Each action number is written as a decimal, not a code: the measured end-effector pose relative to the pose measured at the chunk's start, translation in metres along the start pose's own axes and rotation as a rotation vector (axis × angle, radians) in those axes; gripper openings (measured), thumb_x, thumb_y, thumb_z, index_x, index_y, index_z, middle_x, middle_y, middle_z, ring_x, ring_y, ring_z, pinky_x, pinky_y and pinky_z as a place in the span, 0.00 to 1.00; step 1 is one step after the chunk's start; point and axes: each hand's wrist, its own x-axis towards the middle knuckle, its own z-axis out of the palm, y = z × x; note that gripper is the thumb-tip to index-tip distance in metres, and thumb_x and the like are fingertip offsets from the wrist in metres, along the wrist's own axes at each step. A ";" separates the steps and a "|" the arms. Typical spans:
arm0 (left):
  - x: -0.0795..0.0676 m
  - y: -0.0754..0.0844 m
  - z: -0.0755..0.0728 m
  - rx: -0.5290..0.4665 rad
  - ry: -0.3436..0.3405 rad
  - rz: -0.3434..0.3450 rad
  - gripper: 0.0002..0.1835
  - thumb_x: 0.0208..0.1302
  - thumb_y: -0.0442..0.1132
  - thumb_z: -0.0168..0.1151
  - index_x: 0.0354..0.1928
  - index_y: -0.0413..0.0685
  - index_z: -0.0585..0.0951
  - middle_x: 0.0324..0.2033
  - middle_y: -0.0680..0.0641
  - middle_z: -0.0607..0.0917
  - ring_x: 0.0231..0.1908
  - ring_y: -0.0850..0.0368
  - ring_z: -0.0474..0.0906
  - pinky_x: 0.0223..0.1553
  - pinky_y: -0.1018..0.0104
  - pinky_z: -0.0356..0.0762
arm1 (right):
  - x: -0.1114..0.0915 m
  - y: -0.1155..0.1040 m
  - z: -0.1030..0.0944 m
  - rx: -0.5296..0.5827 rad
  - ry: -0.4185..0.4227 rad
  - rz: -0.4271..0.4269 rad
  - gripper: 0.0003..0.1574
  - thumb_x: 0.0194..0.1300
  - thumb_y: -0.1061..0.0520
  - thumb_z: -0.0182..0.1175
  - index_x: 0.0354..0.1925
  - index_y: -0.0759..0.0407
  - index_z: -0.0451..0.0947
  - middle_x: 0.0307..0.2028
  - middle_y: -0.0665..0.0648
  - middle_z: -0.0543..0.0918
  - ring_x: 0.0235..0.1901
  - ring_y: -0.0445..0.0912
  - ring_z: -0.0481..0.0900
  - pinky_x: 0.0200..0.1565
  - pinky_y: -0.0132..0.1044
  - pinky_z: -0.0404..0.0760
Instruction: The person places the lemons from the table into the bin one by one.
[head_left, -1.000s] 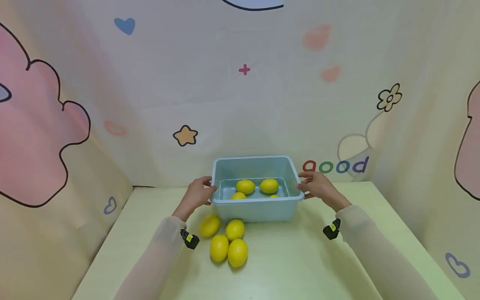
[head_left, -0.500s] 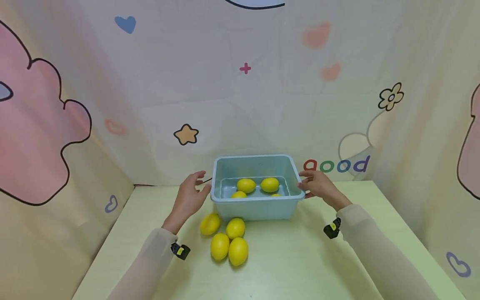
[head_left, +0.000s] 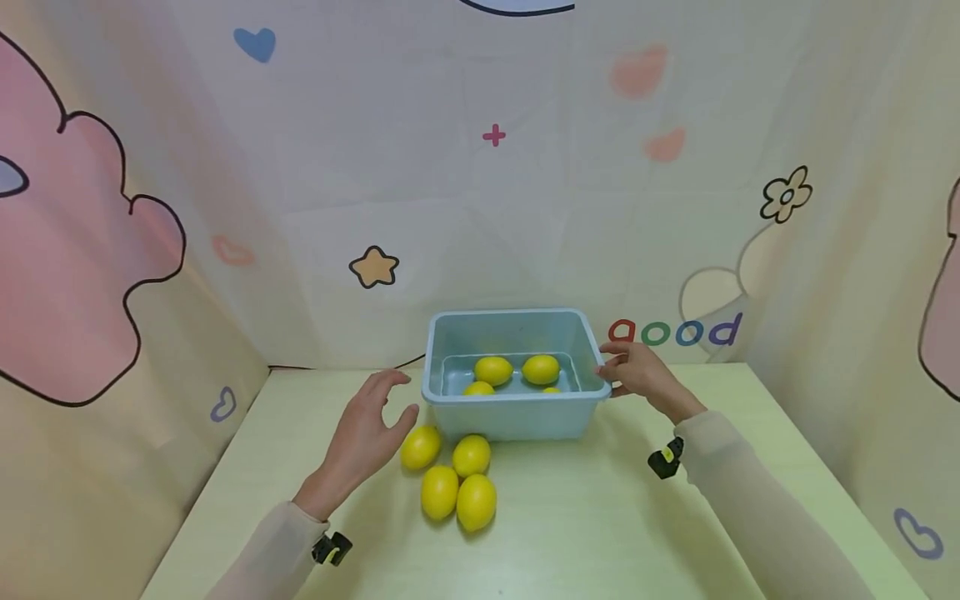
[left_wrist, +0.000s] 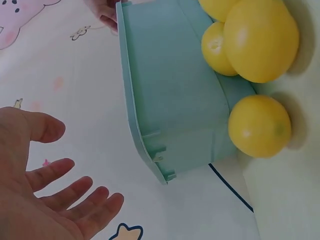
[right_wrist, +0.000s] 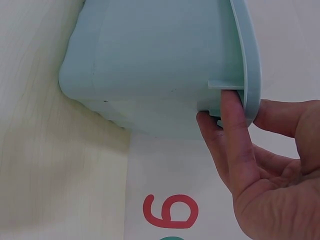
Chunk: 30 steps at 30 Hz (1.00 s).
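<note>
On the table (head_left: 600, 533): a pale blue tub (head_left: 513, 421) stands upright at the back, near the printed curtain (head_left: 525, 233).
Right hand (head_left: 641, 373): thumb and fingers pinch the tub's right rim, probably because that lip offers a surer hold than the smooth wall.
Left hand (head_left: 363, 442): open, fingers lightly bent, clear of the tub's left end, touching nothing I can see.
Loose lemons (head_left: 471, 457): four huddle by the tub's front left corner, within easy reach of the left hand, plump, bright yellow and faintly glossy.
Lemons inside (head_left: 493, 371): I count four, two partly hidden (the front wall may hide more).
Tub's make: rectangular, flared rim, small ribs beneath.
</note>
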 end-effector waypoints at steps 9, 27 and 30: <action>-0.025 0.002 0.009 0.106 -0.089 0.008 0.23 0.63 0.48 0.65 0.58 0.49 0.77 0.62 0.48 0.75 0.61 0.45 0.75 0.57 0.46 0.79 | 0.001 0.002 0.003 0.002 -0.003 0.008 0.36 0.68 0.59 0.61 0.69 0.66 0.61 0.51 0.68 0.76 0.42 0.52 0.83 0.44 0.45 0.87; -0.030 -0.037 0.037 0.219 -0.289 0.056 0.27 0.62 0.50 0.65 0.62 0.52 0.76 0.63 0.46 0.76 0.61 0.46 0.74 0.58 0.46 0.78 | 0.000 0.002 0.001 0.010 0.002 -0.005 0.36 0.68 0.59 0.60 0.69 0.66 0.61 0.53 0.69 0.75 0.42 0.52 0.83 0.46 0.46 0.86; -0.025 -0.041 0.040 0.225 -0.326 0.061 0.27 0.62 0.50 0.66 0.62 0.52 0.76 0.63 0.46 0.75 0.62 0.46 0.73 0.60 0.46 0.77 | 0.000 0.002 0.000 0.009 0.005 -0.001 0.36 0.69 0.59 0.60 0.70 0.65 0.61 0.53 0.69 0.75 0.43 0.53 0.83 0.49 0.49 0.85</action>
